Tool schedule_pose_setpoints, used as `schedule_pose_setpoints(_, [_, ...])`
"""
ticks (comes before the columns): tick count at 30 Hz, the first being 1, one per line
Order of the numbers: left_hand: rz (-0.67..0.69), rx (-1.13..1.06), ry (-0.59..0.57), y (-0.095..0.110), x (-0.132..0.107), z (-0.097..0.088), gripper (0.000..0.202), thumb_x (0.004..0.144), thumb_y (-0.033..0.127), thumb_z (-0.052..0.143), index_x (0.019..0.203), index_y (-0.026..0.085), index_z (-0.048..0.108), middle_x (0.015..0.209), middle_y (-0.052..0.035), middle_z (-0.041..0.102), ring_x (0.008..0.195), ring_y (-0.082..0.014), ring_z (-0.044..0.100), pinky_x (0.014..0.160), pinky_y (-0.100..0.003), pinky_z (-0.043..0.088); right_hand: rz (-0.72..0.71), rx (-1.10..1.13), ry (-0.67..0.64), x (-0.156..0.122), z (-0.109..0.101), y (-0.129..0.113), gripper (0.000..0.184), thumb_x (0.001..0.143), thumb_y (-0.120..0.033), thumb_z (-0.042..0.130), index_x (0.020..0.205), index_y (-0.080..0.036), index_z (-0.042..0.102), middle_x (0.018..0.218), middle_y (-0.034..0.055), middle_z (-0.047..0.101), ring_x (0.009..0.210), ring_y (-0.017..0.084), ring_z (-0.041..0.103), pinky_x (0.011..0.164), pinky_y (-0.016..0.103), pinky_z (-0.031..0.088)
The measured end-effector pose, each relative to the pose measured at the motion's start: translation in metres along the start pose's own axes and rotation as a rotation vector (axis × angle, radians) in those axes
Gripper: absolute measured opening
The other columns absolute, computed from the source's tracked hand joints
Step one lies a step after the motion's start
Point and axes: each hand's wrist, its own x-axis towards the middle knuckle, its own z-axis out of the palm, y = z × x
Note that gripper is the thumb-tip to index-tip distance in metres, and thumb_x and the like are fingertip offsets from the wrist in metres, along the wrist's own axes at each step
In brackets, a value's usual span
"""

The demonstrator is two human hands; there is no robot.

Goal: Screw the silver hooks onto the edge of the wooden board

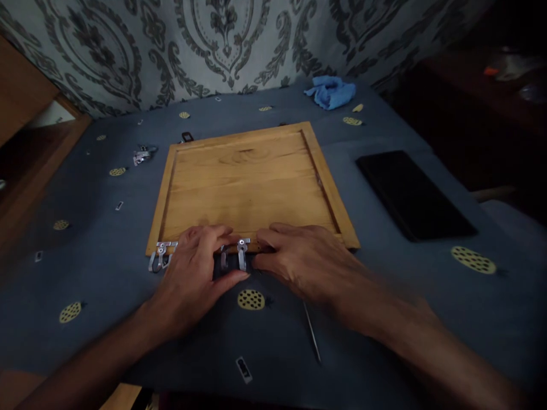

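The wooden panel (251,182) lies flat at centre on the blue-grey tablecloth (171,364), metal hooks (242,254) along its six-to-seven-o'clock edge. There, the left hand (192,273) parts thumb and forefinger around one hook; whether they grip, I cannot tell. The right hand (301,262), at five, bunches its fingertips by the edge, their hold unclear. A thin metal rod (313,336) shows below it; a black slab (415,193) lies at three, a blue cloth (332,93) at one.
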Motion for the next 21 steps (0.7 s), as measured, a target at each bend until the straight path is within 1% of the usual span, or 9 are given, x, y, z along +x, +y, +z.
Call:
schedule_pose_setpoints(2, [-0.007,0.012,-0.001,0.000,0.001,0.000,0.054,0.078,0.028,0.080,0.118,0.025,0.044,0.114,-0.0047,0.071,0.111,-0.0284,0.065,0.096,-0.049,0.050,-0.012,-0.013,0.025,0.000,0.002,0.001,0.013,0.092,-0.016,0.060,0.090,-0.026,0.069,0.091,-0.0001,0.067,0.080,0.015,0.059,0.057,0.030,0.034])
schedule_pose_setpoints(4, [-0.023,0.014,-0.011,0.001,0.002,0.000,0.055,0.077,0.028,0.081,0.118,0.025,0.045,0.114,-0.0047,0.071,0.111,-0.0284,0.065,0.095,-0.049,0.051,-0.017,0.012,0.022,-0.001,0.005,0.002,0.012,0.092,-0.018,0.061,0.094,-0.026,0.069,0.097,-0.0002,0.069,0.084,0.015,0.059,0.060,0.030,0.037])
schedule_pose_setpoints(7, [-0.038,0.008,-0.015,0.001,0.001,0.000,0.056,0.076,0.029,0.083,0.117,0.025,0.046,0.114,-0.0048,0.071,0.110,-0.0286,0.066,0.094,-0.048,0.051,0.002,0.050,-0.028,-0.005,0.010,0.005,0.020,0.089,-0.016,0.064,0.103,-0.029,0.068,0.107,-0.0019,0.068,0.090,0.015,0.059,0.069,0.028,0.043])
schedule_pose_setpoints(9, [-0.045,0.014,-0.011,0.000,0.001,0.000,0.056,0.075,0.031,0.083,0.116,0.025,0.046,0.115,-0.0051,0.071,0.110,-0.0292,0.065,0.094,-0.049,0.051,0.028,0.047,-0.044,-0.007,0.012,0.006,0.024,0.086,-0.015,0.066,0.104,-0.030,0.068,0.106,-0.0021,0.068,0.090,0.014,0.059,0.069,0.027,0.043])
schedule_pose_setpoints(12, [-0.041,0.017,-0.011,-0.001,0.001,0.000,0.059,0.074,0.035,0.084,0.118,0.025,0.046,0.114,-0.0051,0.071,0.111,-0.0303,0.065,0.095,-0.051,0.050,0.030,0.032,-0.014,-0.007,0.012,0.004,0.016,0.084,-0.018,0.070,0.096,-0.029,0.069,0.099,-0.0014,0.068,0.085,0.014,0.060,0.066,0.027,0.043])
schedule_pose_setpoints(15, [-0.036,0.008,-0.011,-0.001,0.001,0.001,0.058,0.075,0.036,0.083,0.118,0.025,0.045,0.112,-0.0049,0.072,0.110,-0.0304,0.066,0.095,-0.051,0.050,0.007,0.003,-0.013,-0.001,0.007,0.000,0.007,0.085,-0.021,0.071,0.087,-0.027,0.070,0.094,-0.0009,0.069,0.082,0.015,0.061,0.060,0.028,0.040])
schedule_pose_setpoints(18, [-0.030,0.002,-0.011,0.000,0.002,0.001,0.055,0.077,0.036,0.082,0.117,0.025,0.045,0.112,-0.0054,0.072,0.109,-0.0295,0.066,0.095,-0.051,0.050,-0.020,-0.037,-0.010,0.005,0.003,-0.002,0.009,0.085,-0.018,0.069,0.079,-0.025,0.071,0.092,0.0004,0.072,0.077,0.017,0.062,0.054,0.030,0.037])
schedule_pose_setpoints(21, [-0.036,0.009,-0.011,0.000,0.002,0.002,0.051,0.079,0.036,0.080,0.116,0.024,0.047,0.113,-0.0070,0.071,0.108,-0.0295,0.067,0.095,-0.051,0.050,-0.055,-0.059,0.037,0.007,0.003,-0.003,0.014,0.084,-0.013,0.068,0.074,-0.023,0.070,0.091,0.0008,0.074,0.074,0.018,0.062,0.053,0.032,0.037])
